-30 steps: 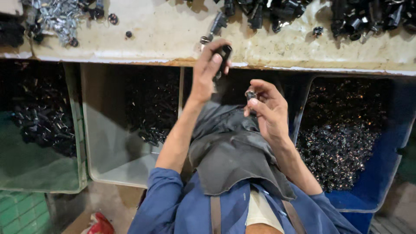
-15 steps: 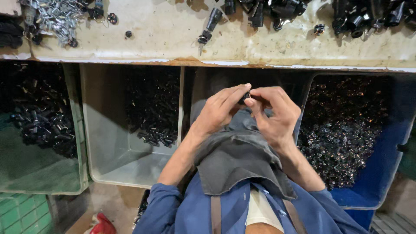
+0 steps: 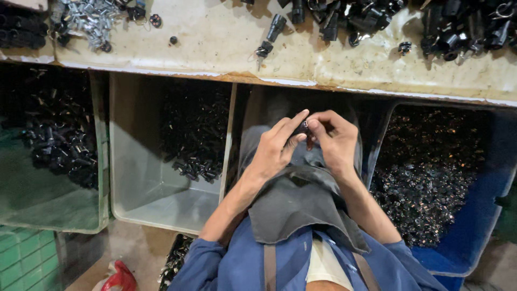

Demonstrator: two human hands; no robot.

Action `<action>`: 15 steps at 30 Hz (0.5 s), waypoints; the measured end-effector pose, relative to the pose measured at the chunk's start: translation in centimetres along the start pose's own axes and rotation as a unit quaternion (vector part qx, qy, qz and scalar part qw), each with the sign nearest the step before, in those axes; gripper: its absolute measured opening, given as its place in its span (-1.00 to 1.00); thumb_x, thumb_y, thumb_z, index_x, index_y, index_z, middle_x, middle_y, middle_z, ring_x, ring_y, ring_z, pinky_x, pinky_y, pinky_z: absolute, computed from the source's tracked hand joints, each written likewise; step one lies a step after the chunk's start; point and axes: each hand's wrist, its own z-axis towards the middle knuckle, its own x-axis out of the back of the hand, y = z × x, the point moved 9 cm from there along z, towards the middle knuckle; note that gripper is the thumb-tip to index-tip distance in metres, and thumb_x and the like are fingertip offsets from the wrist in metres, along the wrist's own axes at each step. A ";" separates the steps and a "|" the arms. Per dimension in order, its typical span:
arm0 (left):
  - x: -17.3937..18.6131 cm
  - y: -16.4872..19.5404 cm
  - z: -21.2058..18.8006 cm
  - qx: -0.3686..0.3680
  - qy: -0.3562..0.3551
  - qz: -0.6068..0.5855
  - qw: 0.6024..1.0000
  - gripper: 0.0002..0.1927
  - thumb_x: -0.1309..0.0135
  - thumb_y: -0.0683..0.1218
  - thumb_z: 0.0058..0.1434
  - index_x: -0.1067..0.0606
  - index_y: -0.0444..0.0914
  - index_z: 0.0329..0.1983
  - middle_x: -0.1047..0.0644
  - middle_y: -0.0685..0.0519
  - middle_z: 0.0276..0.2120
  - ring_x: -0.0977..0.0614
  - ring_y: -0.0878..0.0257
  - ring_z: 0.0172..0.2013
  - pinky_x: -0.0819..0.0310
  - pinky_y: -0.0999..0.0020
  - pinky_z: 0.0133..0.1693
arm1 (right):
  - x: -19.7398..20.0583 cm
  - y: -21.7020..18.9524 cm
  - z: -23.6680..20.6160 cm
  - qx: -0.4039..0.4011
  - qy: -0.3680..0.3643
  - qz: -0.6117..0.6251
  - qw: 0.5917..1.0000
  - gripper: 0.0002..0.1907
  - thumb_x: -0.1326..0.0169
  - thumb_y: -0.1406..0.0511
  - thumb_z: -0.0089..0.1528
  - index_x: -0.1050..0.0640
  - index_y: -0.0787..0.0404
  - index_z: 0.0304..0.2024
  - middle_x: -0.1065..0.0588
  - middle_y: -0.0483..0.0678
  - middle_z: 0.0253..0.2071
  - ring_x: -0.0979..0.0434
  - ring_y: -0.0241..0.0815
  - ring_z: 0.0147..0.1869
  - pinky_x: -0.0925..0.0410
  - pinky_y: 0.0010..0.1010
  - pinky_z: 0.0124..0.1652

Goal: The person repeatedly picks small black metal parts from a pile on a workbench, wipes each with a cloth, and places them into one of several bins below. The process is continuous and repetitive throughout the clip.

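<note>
From the head camera, looking down, the person's left hand (image 3: 277, 148) and right hand (image 3: 335, 143) meet over the lap, fingertips pressed together around a small dark part (image 3: 302, 128). Both hands pinch it between thumb and forefingers; the part is mostly hidden by the fingers, so its shape cannot be made out. It sits just above a grey cloth apron (image 3: 301, 199) that drapes the lap, worn over a blue long-sleeved shirt (image 3: 226, 264) with the sleeves pushed up to the elbows.

Beyond the hands runs a worn cream-coloured workbench edge (image 3: 215, 48). On it lie a lone black cylindrical plug-like piece (image 3: 272, 33), a heap of shiny silver metal bits (image 3: 89, 19) at the left, and a pile of black plastic components (image 3: 463, 24) at the right, cut off by the top edge.

Below the bench stand open bins. A pale grey plastic bin (image 3: 161, 207) holds small black pieces against its far wall. A green bin (image 3: 48, 205) to the left holds more black cylinders, partly in shadow. A blue plastic tub (image 3: 474, 231) to the right is filled with small dark glinting parts, too fine to identify. A red crumpled object (image 3: 121, 276) lies on the floor, cut off at the bottom edge.
</note>
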 end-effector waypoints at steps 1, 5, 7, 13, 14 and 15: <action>0.3 0.1 -0.1 -0.013 -0.001 0.016 1.000 -0.50 -0.13 -0.18 0.40 -0.35 -0.23 0.39 -0.52 -0.13 -0.12 -0.61 -0.03 -0.21 -0.53 0.24 -0.16 | -0.2 0.9 0.3 -0.010 -0.005 0.028 1.000 -0.93 -0.17 0.44 0.35 -0.58 0.38 -0.16 -0.52 -0.11 -0.38 -0.46 -0.39 -0.39 -0.36 -0.57 -0.40; 1.0 -0.8 0.2 0.003 -0.024 0.027 0.999 -0.52 -0.11 -0.12 0.42 -0.37 -0.23 0.38 -0.53 -0.13 -0.16 -0.61 -0.04 -0.23 -0.51 0.22 -0.18 | -1.4 3.5 1.4 -0.054 -0.038 0.130 0.989 -0.90 -0.09 0.39 0.37 -0.53 0.36 -0.17 -0.51 -0.13 -0.42 -0.47 -0.39 -0.49 -0.36 -0.54 -0.50; 0.9 -0.8 0.3 -0.004 -0.035 0.029 0.999 -0.51 -0.08 -0.11 0.42 -0.36 -0.24 0.39 -0.52 -0.14 -0.16 -0.61 -0.05 -0.23 -0.50 0.21 -0.20 | -2.0 3.7 1.7 -0.060 -0.059 0.147 0.986 -0.89 -0.08 0.38 0.38 -0.53 0.36 -0.17 -0.50 -0.13 -0.42 -0.46 -0.40 -0.47 -0.36 -0.53 -0.52; 0.1 -0.9 -0.4 0.055 0.007 0.016 0.998 -0.51 -0.09 -0.10 0.44 -0.36 -0.24 0.40 -0.49 -0.13 -0.23 -0.53 -0.06 -0.35 -0.49 0.22 -0.26 | -0.8 1.6 0.1 0.018 0.025 -0.047 0.998 -0.86 -0.11 0.35 0.40 -0.52 0.35 -0.19 -0.48 -0.13 -0.41 -0.40 -0.43 -0.47 -0.33 -0.54 -0.48; -0.1 -0.8 -0.5 0.059 0.010 0.020 0.998 -0.52 -0.09 -0.09 0.43 -0.37 -0.25 0.39 -0.49 -0.13 -0.23 -0.54 -0.06 -0.36 -0.48 0.21 -0.28 | -0.7 1.2 -0.4 0.034 0.039 -0.064 0.997 -0.85 -0.11 0.35 0.40 -0.51 0.34 -0.20 -0.49 -0.13 -0.39 -0.40 -0.44 -0.46 -0.33 -0.54 -0.48; -0.3 -0.8 -0.7 0.064 0.014 0.024 0.998 -0.52 -0.09 -0.08 0.43 -0.37 -0.25 0.38 -0.49 -0.13 -0.24 -0.54 -0.06 -0.38 -0.47 0.21 -0.31 | -0.7 1.0 -0.9 0.043 0.041 -0.068 0.996 -0.85 -0.12 0.35 0.40 -0.51 0.35 -0.21 -0.50 -0.13 -0.38 -0.41 -0.44 -0.46 -0.33 -0.55 -0.47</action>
